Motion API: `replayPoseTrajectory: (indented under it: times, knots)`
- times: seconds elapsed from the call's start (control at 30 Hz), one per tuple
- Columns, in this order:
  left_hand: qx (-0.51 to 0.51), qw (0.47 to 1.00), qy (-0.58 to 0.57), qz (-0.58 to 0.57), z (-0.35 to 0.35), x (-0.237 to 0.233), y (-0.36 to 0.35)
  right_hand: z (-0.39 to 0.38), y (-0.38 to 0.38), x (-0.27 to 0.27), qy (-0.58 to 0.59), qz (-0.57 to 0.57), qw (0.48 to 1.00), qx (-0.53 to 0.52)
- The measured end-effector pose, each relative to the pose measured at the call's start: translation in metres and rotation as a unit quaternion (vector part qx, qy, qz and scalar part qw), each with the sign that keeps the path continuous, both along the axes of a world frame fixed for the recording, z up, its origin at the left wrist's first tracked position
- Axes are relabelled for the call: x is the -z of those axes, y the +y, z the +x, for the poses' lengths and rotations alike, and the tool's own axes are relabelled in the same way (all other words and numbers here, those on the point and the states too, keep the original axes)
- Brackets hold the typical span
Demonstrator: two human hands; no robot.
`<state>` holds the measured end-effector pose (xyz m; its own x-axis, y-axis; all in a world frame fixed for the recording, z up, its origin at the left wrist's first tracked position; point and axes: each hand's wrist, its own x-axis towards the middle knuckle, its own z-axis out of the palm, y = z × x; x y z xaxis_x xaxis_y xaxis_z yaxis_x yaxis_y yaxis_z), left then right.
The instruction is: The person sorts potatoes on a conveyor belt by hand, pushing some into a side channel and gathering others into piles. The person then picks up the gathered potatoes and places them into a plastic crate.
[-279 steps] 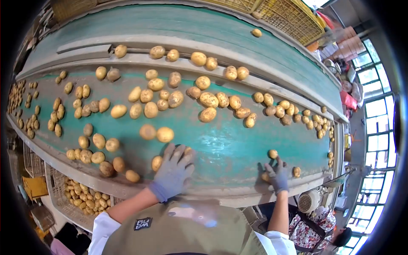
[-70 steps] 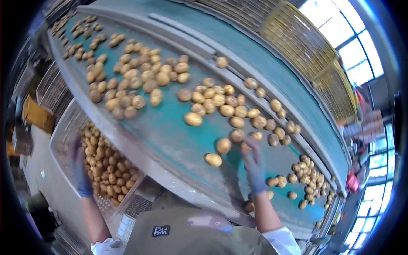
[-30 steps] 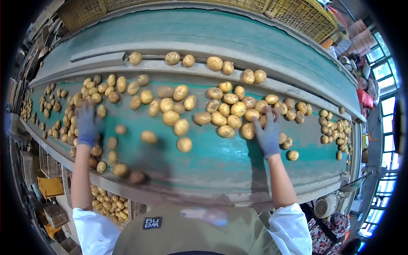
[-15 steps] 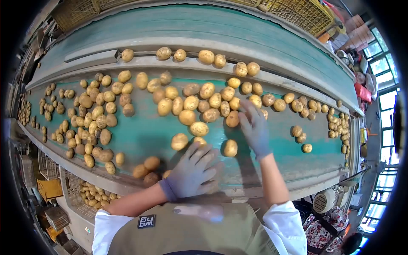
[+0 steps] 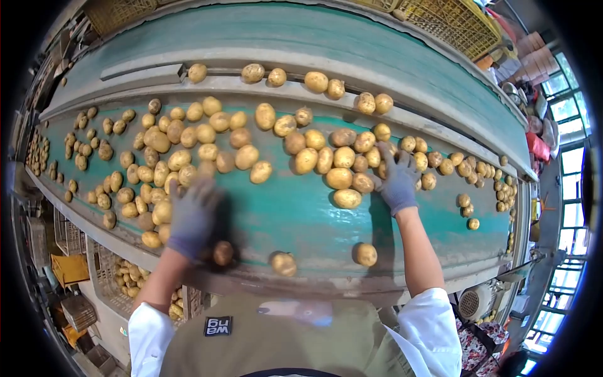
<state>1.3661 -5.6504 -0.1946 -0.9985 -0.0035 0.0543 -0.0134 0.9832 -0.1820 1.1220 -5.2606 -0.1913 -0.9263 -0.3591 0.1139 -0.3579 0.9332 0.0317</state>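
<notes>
Many potatoes (image 5: 339, 178) lie on a green conveyor belt (image 5: 276, 217), some pale and clean, others browner with soil. My left hand (image 5: 195, 213), in a grey-blue glove, is blurred at the right side of the left-hand heap (image 5: 179, 158); its thumb and fingers look apart, and I see no potato held in it. My right hand (image 5: 399, 179), gloved alike, reaches over the right-hand group with fingers spread, its fingertips at the potatoes there. Close to the belt's near edge lie a dark potato (image 5: 223, 252), a blurred potato (image 5: 284, 264) and a pale potato (image 5: 366, 254).
A metal ledge (image 5: 232, 88) carrying several potatoes runs between this belt and a second green belt (image 5: 282, 34). Yellow crates (image 5: 449, 28) stand beyond. Below the near rail at left is a crate of potatoes (image 5: 129, 276); a motor (image 5: 474, 303) sits at lower right.
My left hand has swung left and away from my body, from the near edge to the left heap. My right hand has shifted slightly right. The middle potatoes now sit farther right.
</notes>
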Motion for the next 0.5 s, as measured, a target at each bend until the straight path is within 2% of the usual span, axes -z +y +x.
replayPoseTrajectory:
  times: [0.03,0.1,0.17,0.23,0.27,0.37,0.4,0.43,0.47,0.5]
  knots:
    - [0.019,0.998,0.053,-0.035,0.003,0.009,-0.019,-0.003,0.005,-0.003,0.002,-0.001,1.0,0.002]
    - [0.002,0.999,0.036,-0.019,0.002,0.005,-0.041,-0.01,0.014,-0.01,-0.034,-0.028,0.992,0.117]
    - [-0.014,1.0,0.015,0.002,0.008,0.008,-0.059,-0.014,0.029,-0.008,0.006,-0.035,0.991,0.127]
    - [-0.087,0.996,-0.013,0.008,0.008,0.014,-0.086,-0.02,0.04,-0.016,-0.043,-0.12,0.988,0.088]
    - [-0.084,0.996,-0.007,0.012,0.004,0.016,-0.096,-0.023,0.049,-0.011,-0.033,-0.213,0.976,0.017]
    - [-0.141,0.988,0.0,0.069,-0.009,0.011,-0.13,-0.001,0.052,-0.002,-0.016,-0.146,0.989,0.032]
    - [-0.15,0.987,-0.001,0.058,-0.014,0.016,-0.154,0.004,0.059,0.005,0.028,-0.161,0.986,-0.016]
    - [-0.159,0.986,-0.003,0.048,-0.02,0.02,-0.171,0.008,0.059,0.0,0.032,-0.156,0.987,-0.016]
    - [-0.158,0.986,-0.002,0.05,-0.025,0.019,-0.174,0.014,0.057,-0.007,-0.009,-0.143,0.989,-0.032]
    - [-0.169,0.986,0.0,-0.004,-0.03,0.013,-0.176,0.018,0.053,-0.014,-0.051,-0.133,0.989,-0.048]
